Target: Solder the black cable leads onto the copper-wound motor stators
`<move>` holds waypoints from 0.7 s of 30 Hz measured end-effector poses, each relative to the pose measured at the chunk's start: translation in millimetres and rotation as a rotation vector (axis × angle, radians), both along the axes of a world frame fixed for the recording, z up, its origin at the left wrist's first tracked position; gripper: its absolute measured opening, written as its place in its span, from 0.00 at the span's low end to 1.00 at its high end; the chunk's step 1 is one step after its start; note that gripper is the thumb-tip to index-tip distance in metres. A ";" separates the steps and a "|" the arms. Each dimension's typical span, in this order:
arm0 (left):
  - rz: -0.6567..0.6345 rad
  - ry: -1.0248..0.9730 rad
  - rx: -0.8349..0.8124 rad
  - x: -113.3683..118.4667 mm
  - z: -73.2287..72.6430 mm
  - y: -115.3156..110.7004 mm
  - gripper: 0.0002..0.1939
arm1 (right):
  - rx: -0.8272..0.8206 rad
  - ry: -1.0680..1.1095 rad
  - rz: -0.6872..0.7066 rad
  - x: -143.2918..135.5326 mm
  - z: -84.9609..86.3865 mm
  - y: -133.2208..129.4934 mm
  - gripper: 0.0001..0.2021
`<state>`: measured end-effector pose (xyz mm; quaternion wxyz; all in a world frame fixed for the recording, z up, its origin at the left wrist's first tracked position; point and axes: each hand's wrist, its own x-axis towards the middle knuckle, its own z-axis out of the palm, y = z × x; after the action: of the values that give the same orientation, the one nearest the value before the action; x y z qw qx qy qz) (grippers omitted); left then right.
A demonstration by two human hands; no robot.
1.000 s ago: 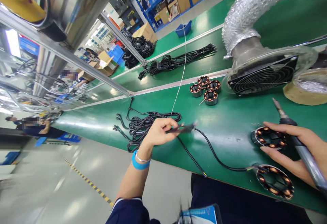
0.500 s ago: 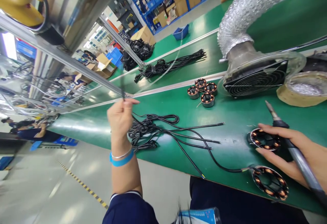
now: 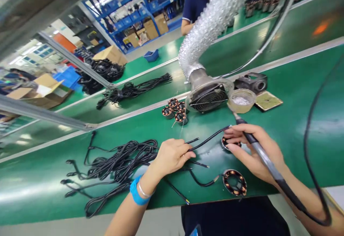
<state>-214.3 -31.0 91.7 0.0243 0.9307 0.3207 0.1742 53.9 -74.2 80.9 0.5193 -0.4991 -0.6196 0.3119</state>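
At the left, a pile of black cables [image 3: 118, 164] is lying looped on the green bench [image 3: 32, 189], its connector ends facing outward and several bare ends pointing right, probably so that a single lead is staying easy to pick out. Just beyond the pile, the left hand [image 3: 172, 157] is closing thumb and fingers around one black cable [image 3: 211, 138], gripping it back from its tip, seemingly to leave the end free and steerable. Behind that hand, four copper-wound rings [image 3: 180, 117] are standing clustered near the fan [image 3: 208, 98], whose foil duct [image 3: 206, 28] is likely there for drawing off fumes. Nearer the bench edge, a wired ring [image 3: 235, 182] is lying apart, a cable running from its left side. The cable in the left hand is reaching the fingertips of the right hand [image 3: 228, 137]; whether it is touching them, I cannot tell. That right hand is clasping a soldering iron [image 3: 264, 160] across its palm, while its part-spread fingertips are resting about a small ring [image 3: 230, 144] on the bench, perhaps steadying it. The iron's tip is pointing toward the round tin [image 3: 242, 101], just beside it, and farther right a sponge tray [image 3: 268, 100] is sitting.
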 end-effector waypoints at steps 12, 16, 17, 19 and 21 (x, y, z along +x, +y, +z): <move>-0.022 0.061 -0.381 -1.3 17.6 -2.3 0.23 | -0.063 0.277 0.016 -20.3 10.4 5.8 0.16; 0.055 -0.344 -0.617 29.5 33.8 10.4 0.25 | 0.066 0.135 0.052 -24.4 14.7 5.1 0.16; 0.026 -0.428 -0.715 39.0 33.2 13.9 0.26 | 0.108 0.101 0.056 -24.7 15.4 5.8 0.16; -0.118 -0.524 -1.062 55.5 26.8 19.9 0.30 | 0.187 0.036 0.055 -23.6 16.5 7.6 0.17; -0.246 -0.549 -1.477 66.1 18.0 23.4 0.33 | 0.227 -0.011 0.027 -20.2 17.6 9.0 0.17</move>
<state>-148.1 -7.6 109.7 0.7319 0.6266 0.2309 0.1356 33.7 -65.2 98.5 0.5646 -0.4304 -0.6607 0.2439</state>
